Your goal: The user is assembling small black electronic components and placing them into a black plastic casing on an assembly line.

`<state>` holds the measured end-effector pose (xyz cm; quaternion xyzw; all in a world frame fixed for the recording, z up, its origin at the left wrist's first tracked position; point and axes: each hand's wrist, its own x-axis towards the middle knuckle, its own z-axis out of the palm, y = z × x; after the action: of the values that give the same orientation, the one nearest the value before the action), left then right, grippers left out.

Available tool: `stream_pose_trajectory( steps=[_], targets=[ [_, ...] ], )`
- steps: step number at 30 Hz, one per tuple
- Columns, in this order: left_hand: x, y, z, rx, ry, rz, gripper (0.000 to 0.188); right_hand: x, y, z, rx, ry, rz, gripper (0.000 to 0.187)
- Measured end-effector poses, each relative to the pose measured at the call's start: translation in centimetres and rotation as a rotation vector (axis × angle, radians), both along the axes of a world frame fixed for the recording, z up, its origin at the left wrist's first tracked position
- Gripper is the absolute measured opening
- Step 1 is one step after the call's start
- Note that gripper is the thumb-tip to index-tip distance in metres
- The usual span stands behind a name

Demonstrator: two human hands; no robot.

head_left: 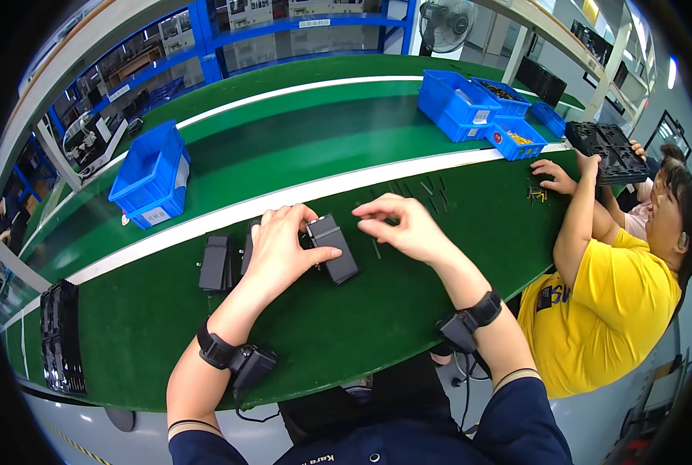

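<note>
The box [335,252] is black, the tabletop [377,325] green.

A hand could pass over the bare table [377,325] between the forearms [245,311]. To the left, the left hand [282,246], gripping a block [336,252], and neighbouring blocks [216,263] bar the way; rightward, strips [427,188] lie low beyond the right hand [400,225], then a co-worker's hand [556,178] obstructs. Across the rail [439,163], open belt [307,132] separates the bins [448,110].

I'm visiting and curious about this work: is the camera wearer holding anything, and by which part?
The left hand holds a dark rectangular box by its upper-left part. No held thing can be made out in the right hand.
</note>
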<state>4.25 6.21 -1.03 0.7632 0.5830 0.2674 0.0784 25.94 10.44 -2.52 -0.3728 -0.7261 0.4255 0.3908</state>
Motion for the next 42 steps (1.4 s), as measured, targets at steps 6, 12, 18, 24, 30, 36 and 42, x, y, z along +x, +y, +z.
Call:
stream_pose_trajectory(
  steps=[6, 12, 18, 24, 30, 36, 42],
  targets=[
    [0.6, -0.2, 1.1, -0.269, -0.455, -0.13, 0.044, -1.8, 0.7, 0.6, -0.162, -0.088, 0.142, 0.032],
    [-0.2, -1.2, 1.5, -0.296, -0.945, -0.151, 0.029, -3.2, -0.5, 3.1, -0.335, 0.105, 0.128, 0.022],
    [-3.3, -4.5, 2.0, -0.382, -1.218, -0.117, 0.022, -6.3, -1.5, 5.0, -0.1, 0.356, 0.077, 0.017],
    [-4.2, -6.2, 0.1, -0.341, -1.216, -0.085, 0.025, -7.4, -2.4, 4.0, -0.022, 0.417, 0.092, 0.012],
    [-3.9, -6.4, -1.2, -0.271, -1.11, -0.068, 0.028, -7.7, -2.9, 3.1, -0.041, 0.306, 0.08, 0.014],
    [-3.5, -6.4, -1.5, -0.238, -1.08, -0.075, 0.027, -7.7, -3.5, 2.1, -0.242, 0.297, 0.127, 0.013],
    [-3.3, -6.5, -1.6, -0.238, -1.077, -0.059, 0.027, -7.7, -3.6, 2.4, -0.286, 0.258, 0.123, 0.014]
  ],
)
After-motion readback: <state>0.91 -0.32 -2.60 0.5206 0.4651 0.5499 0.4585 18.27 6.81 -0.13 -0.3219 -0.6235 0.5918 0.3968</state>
